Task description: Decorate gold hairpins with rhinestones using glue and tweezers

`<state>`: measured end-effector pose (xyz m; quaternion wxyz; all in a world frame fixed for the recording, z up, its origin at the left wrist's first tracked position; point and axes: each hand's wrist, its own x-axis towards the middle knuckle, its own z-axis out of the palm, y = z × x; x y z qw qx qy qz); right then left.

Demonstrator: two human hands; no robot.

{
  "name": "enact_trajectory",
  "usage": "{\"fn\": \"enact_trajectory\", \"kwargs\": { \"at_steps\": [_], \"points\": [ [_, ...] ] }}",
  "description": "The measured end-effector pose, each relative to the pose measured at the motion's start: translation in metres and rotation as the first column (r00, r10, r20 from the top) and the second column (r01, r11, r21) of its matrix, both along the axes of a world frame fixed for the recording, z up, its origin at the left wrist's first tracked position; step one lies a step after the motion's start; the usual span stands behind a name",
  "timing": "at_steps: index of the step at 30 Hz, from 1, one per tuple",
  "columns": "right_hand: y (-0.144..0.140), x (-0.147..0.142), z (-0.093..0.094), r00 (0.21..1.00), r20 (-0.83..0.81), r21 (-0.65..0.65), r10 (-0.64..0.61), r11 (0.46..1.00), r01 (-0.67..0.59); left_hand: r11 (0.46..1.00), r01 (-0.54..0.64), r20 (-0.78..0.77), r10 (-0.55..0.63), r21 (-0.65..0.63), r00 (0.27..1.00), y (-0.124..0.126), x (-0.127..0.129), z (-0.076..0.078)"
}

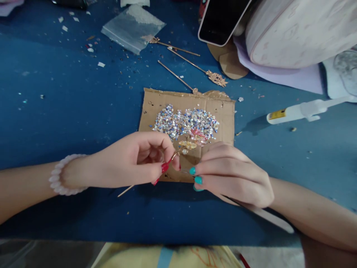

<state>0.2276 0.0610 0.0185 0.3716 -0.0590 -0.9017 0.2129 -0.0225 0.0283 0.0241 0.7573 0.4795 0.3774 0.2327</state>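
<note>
My left hand (139, 160), with red nails, pinches a gold hair stick (125, 191). Its thin shaft pokes out below the palm, and its curved gold end with yellow and clear bead-like pieces (188, 144) shows past my fingertips. Closed around tweezers (275, 220) is my right hand (234, 173), with teal nails. Their pale end sticks out toward the lower right, while the tips, close to my left fingertips, are hard to make out. Under both hands lies a cardboard piece (227, 123) bearing a pile of shiny blue and clear chips (199, 121). Pinkish petal-like pieces (198, 136) show beside the chips.
Several gold hair sticks (186, 65) lie beyond the cardboard. A plastic bag (132, 28) with white bits is at the back, near a phone (223, 20) and a large pale rounded object (301, 33). At right lies a white glue syringe (295, 111). Small scraps dot the blue table (69, 123).
</note>
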Motion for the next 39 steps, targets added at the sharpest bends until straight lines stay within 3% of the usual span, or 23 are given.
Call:
{"fn": "enact_trajectory", "kwargs": {
  "at_steps": [9,24,39],
  "points": [
    [0.0004,0.0023,0.0028,0.999,0.031,-0.022,0.008,1.0,-0.008,0.996,0.024,-0.09,-0.017,0.08,0.996,0.0001,0.001,0.0025],
    [-0.0001,0.0005,0.0022,1.0,0.001,-0.025,0.009,1.0,-0.009,0.998,-0.002,-0.16,0.011,0.057,0.987,-0.0016,0.0045,0.0087],
    [-0.0047,-0.0014,0.0075,0.997,0.012,-0.036,-0.075,0.997,0.075,0.998,0.058,-0.179,-0.05,0.04,0.983,-0.0016,0.004,0.0053]
  ]
}}
